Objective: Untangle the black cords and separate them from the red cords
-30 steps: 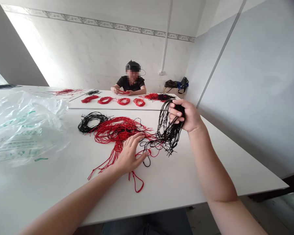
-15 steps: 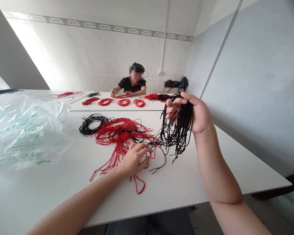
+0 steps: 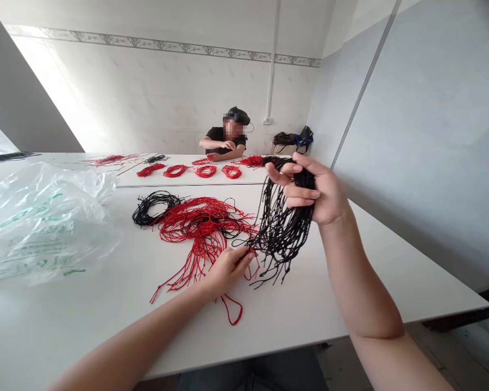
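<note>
Raised over the table's right part, my right hand (image 3: 315, 190) is closed around a bundle of black cords (image 3: 283, 217), whose knotted ends hang down to the left. My left hand (image 3: 230, 266) is lower, thumb and fingers pinched on cord at the right edge of the pile; whether it grips black strands, red ones or both I cannot make out. Beside it lies the tangled pile of red cords (image 3: 183, 222) with some black cords mixed in. A red loop (image 3: 235, 315) sticks out toward me below my left hand.
A coil of black cords (image 3: 152, 209) lies left of the pile. Crumpled clear plastic bags (image 3: 49, 228) cover the left of the white table (image 3: 118, 331). Red coils (image 3: 206, 171) sit in a row farther back, where a person (image 3: 224, 138) in black sits. Bags (image 3: 291, 140) rest in the far corner.
My left hand has closed from spread fingers to a pinch on the cord. My right hand's fingers have wrapped further round the black bundle, which has shifted slightly left. The seated person has raised a hand.
</note>
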The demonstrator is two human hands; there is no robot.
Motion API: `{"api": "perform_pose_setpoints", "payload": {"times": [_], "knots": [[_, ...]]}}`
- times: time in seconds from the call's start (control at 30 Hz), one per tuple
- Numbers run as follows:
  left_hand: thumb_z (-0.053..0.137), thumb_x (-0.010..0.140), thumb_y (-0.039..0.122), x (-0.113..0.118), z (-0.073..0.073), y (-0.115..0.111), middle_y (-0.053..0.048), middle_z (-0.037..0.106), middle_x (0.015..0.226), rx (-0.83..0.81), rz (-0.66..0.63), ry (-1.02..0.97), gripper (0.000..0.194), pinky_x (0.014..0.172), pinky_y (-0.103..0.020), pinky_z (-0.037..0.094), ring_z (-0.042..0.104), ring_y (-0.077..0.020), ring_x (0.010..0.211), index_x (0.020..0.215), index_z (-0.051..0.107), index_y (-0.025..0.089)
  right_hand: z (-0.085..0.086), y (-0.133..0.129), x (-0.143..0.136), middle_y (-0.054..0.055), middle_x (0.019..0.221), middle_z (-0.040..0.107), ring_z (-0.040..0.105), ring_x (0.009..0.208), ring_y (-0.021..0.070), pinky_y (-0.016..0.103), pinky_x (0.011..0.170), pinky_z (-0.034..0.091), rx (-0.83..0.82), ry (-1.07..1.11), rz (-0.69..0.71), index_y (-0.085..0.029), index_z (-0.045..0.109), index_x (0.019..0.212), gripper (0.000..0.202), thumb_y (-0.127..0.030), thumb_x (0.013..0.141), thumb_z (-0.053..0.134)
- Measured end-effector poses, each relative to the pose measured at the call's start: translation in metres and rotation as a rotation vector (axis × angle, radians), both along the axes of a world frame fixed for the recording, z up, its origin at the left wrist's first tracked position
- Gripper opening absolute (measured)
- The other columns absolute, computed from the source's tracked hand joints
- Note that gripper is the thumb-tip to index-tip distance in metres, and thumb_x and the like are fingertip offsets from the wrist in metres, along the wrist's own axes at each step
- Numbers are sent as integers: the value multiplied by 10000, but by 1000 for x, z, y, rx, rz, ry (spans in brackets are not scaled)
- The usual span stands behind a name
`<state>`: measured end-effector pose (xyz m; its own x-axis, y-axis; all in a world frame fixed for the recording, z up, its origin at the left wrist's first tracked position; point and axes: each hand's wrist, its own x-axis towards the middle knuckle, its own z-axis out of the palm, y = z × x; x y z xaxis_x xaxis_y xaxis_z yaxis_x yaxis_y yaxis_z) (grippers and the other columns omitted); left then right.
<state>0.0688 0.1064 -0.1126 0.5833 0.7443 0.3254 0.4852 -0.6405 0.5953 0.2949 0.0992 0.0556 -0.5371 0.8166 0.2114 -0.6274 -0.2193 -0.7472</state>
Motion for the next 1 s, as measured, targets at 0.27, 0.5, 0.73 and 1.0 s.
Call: {"api": "perform_pose_setpoints", "payload": {"times": [0.27, 0.5, 0.73, 1.0], "knots": [[300, 992, 365, -9, 7, -2, -21, 662, 856, 40, 107, -116, 452, 590, -223, 393, 510, -122, 619, 1389, 461, 221, -3, 17, 49, 23, 1111, 657, 125, 342, -20, 145, 316, 223, 144, -83, -284, -166, 414, 663, 338, -315, 962, 366], [339, 991, 317, -11, 6, 3, -79, 635, 1057, 249, 125, -201, 432, 832, -325, 448, 548, -198, 939, 1402, 456, 253, -10, 27, 57, 24, 1106, 657, 104, 357, -12, 140, 318, 218, 134, -193, -474, -161, 439, 647, 294, -298, 906, 452], [452, 950, 335, -18, 11, 5, -29, 516, 710, 376, 197, -257, 320, 679, -298, 427, 490, -166, 704, 1095, 702, 198, -23, 43, 82, 28, 1044, 658, 193, 330, -39, 98, 316, 296, 22, 67, -348, -150, 435, 660, 224, -180, 867, 516], [537, 902, 383, -18, 12, 7, -7, 463, 696, 233, 195, -420, 277, 622, -273, 430, 481, -144, 660, 1023, 726, 220, -38, 47, 121, 27, 1057, 652, 270, 339, -39, 102, 355, 377, -54, 245, -319, -160, 439, 684, 172, -73, 782, 550]]}}
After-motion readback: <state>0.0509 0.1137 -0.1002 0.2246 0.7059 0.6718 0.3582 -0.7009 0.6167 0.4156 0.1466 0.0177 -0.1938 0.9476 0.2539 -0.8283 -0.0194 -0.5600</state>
